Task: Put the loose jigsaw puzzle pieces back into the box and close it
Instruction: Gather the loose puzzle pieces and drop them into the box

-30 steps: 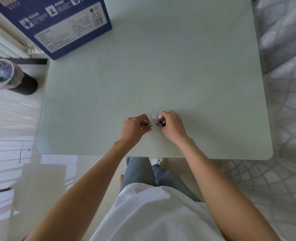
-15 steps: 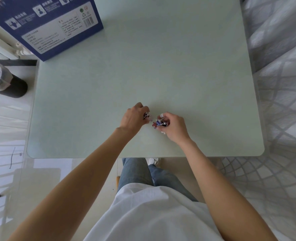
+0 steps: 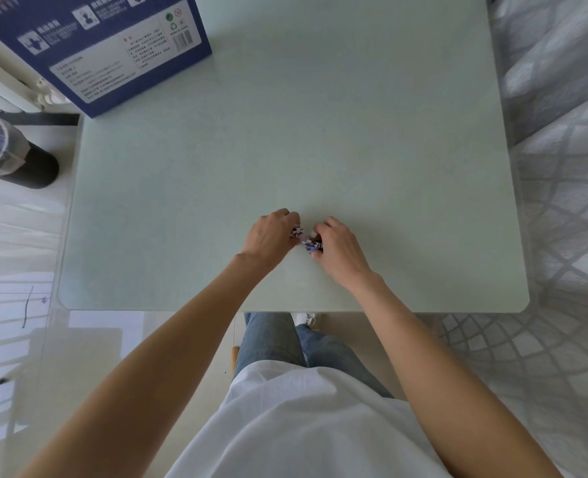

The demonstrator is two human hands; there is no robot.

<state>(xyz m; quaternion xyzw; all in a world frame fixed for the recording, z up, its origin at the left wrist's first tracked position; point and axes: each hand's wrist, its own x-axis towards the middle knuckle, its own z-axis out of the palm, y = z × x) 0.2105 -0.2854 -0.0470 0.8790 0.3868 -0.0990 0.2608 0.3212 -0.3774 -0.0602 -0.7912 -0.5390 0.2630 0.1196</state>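
Puzzle pieces [image 3: 311, 245] (light, thin, easily dropped) are pinched in curled fingers of left hand [image 3: 271, 238] and right hand [image 3: 338, 250], best gripped by edges.

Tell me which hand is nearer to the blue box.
Left. The left hand lies toward the box's side of the table, gripping puzzle pieces. The right hand, just beside it and also gripping pieces, sits slightly farther from the box.

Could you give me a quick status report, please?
Left hand and right hand both pinching puzzle pieces near table's front edge. Box far left. Nothing between.
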